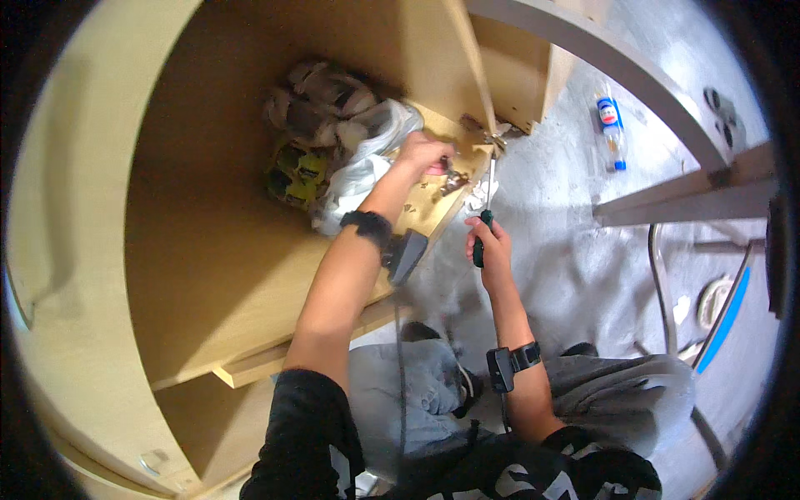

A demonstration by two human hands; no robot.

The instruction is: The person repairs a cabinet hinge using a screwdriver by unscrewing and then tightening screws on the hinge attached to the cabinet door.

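Screwdriver (pixel 487 219) at cabinet (pixel 225 308) edge

Head view: Right hand (pixel 494 250) grips the handle, shaft directed at the metal fitting (pixel 497 143), presumably for alignment; contact unconfirmed. Left hand (pixel 423 156) curls beside a brownish metal piece (pixel 452 182), perhaps steadying it; grip cannot be told.

Shiny metal screwdriver shaft (pixel 491 185)
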